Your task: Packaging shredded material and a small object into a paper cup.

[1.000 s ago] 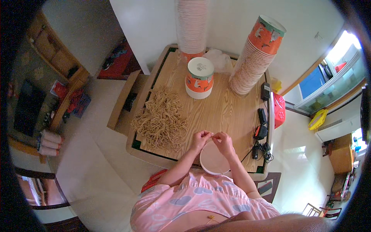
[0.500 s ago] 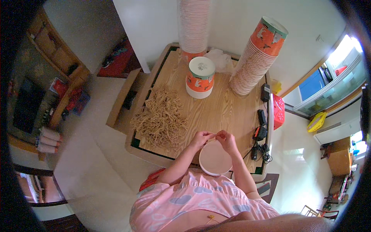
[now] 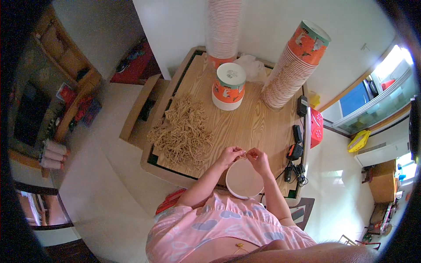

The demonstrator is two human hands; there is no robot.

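While both hands meet over the near edge of the table [image 3: 254, 116], a white tub [image 3: 244, 180] sits just below them, mouth up, btwn the forearms & close to the person's pink top [image 3: 228, 219]. L hand [image 3: 232, 155]: fingers bent, thumb & fingertips drawn in close, nr the tub's far rim. R hand [image 3: 258, 160]: same pose, fingers curled, tips just beside the L ones, also over the far rim. Can't tell if either set of tips fully meets or has hold of anything; too small to see.

Loose heap of tan cord [image 3: 182, 133] lies on the table, L of the hands, well apart from them. Farther back, a short stack of orange tubs [image 3: 228, 93] stands upside down, w/ a tall stack [image 3: 223, 30] behind it & a leaning stack [image 3: 293, 68] to the R. Clear plastic bag [image 3: 251, 69] is btwn the tall ones. Along the R edge: black adapter [image 3: 302, 106], orange-&-black battery pack [image 3: 294, 152] & tangled cables [image 3: 300, 173].
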